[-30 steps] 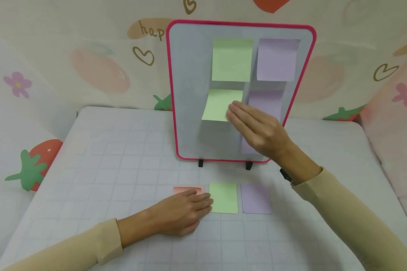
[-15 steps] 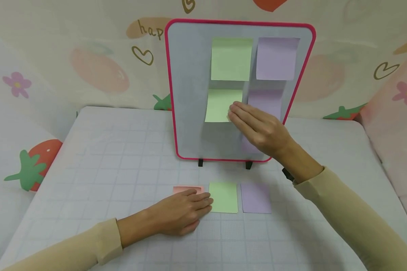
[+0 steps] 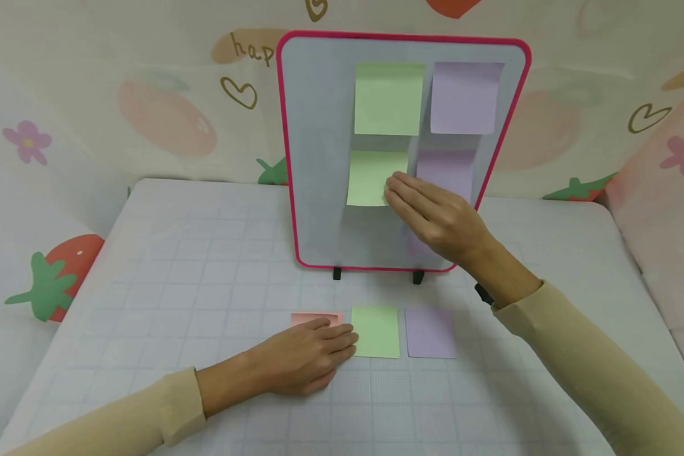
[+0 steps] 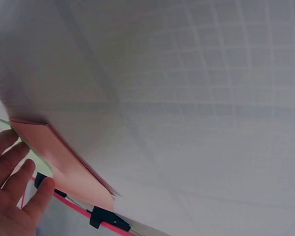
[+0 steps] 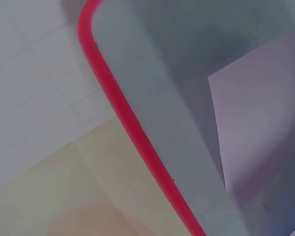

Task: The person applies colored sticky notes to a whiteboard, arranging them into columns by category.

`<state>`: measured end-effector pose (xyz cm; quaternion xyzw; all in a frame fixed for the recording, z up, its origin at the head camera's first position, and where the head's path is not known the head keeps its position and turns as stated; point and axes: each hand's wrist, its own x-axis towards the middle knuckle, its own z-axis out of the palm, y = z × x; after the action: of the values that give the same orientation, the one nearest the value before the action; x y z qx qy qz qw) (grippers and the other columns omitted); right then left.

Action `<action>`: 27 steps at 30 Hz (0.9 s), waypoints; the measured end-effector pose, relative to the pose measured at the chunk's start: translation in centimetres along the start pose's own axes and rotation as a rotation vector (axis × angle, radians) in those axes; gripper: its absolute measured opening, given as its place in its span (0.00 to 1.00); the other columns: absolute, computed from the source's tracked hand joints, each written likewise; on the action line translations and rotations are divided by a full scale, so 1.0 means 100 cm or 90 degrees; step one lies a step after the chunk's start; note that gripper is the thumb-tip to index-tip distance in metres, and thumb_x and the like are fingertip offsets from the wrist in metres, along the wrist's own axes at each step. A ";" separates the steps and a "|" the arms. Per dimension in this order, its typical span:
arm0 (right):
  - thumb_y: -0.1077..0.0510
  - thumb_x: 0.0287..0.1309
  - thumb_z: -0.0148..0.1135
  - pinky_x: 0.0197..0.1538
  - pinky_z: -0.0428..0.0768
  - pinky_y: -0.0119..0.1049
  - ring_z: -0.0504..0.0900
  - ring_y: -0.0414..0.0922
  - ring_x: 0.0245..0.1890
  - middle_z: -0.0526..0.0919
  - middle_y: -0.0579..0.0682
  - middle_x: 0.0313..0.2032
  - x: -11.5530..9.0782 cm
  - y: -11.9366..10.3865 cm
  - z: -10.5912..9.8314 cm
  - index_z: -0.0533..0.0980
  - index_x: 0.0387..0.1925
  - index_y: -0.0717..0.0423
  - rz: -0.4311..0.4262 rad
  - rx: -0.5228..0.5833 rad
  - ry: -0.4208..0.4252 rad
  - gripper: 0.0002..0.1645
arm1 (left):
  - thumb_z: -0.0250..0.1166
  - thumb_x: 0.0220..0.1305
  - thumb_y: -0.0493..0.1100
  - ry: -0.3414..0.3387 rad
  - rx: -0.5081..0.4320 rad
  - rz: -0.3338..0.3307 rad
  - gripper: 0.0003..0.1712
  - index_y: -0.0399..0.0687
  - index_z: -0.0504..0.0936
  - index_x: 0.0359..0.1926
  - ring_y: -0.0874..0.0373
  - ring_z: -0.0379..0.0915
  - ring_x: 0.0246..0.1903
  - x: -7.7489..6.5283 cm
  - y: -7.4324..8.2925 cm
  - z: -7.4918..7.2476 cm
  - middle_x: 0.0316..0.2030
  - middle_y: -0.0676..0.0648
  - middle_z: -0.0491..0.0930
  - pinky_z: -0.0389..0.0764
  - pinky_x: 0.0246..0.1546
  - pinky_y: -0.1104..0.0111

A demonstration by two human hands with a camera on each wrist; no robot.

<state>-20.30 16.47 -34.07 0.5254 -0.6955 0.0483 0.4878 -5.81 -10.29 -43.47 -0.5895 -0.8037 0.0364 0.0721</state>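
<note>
A whiteboard (image 3: pixel 315 149) with a red rim stands upright at the back of the table. My right hand (image 3: pixel 440 218) pinches the lower right side of a light green sticky note (image 3: pixel 370 179) against the board, thumb hidden. Above it hangs another green note (image 3: pixel 389 98). To the right run purple notes (image 3: pixel 466 98), the lower ones partly behind that hand; one purple note (image 5: pixel 265 113) shows close up in the right wrist view. My left hand (image 3: pixel 304 358) rests, fingers loosely extended, over the pink sticky notes (image 3: pixel 313 318), also seen as a folded-up pink sheet (image 4: pixel 69 160) in the left wrist view.
Beside the left hand lie a green pad (image 3: pixel 377 332) and a purple pad (image 3: pixel 431 334) in a row. Small black feet (image 3: pixel 418 277) hold up the board. A grid-patterned cloth (image 3: pixel 205 272) covers the table, with a printed curtain (image 3: pixel 171 120) behind.
The lower green note has straightened, its bottom left corner shifting slightly right and down. My right hand has moved only slightly to the right; my left hand has stayed put.
</note>
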 end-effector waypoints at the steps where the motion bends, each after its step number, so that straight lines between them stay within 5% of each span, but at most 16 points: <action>1: 0.76 0.57 0.64 0.54 0.81 0.42 0.85 0.53 0.49 0.86 0.61 0.46 0.000 0.000 0.000 0.81 0.47 0.71 0.001 0.002 -0.002 0.15 | 0.57 0.66 0.47 0.001 0.002 0.000 0.23 0.45 0.81 0.59 0.54 0.72 0.62 0.000 0.000 0.000 0.59 0.49 0.78 0.75 0.58 0.61; 22: 0.77 0.53 0.66 0.55 0.80 0.43 0.84 0.54 0.50 0.85 0.61 0.48 -0.003 0.002 0.001 0.81 0.48 0.72 0.030 0.034 -0.035 0.18 | 0.58 0.67 0.48 0.001 -0.001 0.004 0.20 0.48 0.82 0.56 0.54 0.73 0.60 0.003 -0.002 -0.001 0.58 0.49 0.78 0.74 0.59 0.59; 27: 0.77 0.54 0.66 0.55 0.80 0.43 0.84 0.55 0.51 0.85 0.62 0.49 -0.004 0.002 0.001 0.80 0.48 0.72 0.029 0.041 -0.049 0.17 | 0.59 0.65 0.45 0.050 -0.034 -0.004 0.15 0.48 0.83 0.50 0.56 0.76 0.55 0.008 -0.007 -0.008 0.53 0.49 0.81 0.77 0.55 0.61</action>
<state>-20.57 16.75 -34.30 0.5263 -0.7237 0.0616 0.4422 -6.60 -9.77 -42.47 -0.5900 -0.8026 -0.0085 0.0878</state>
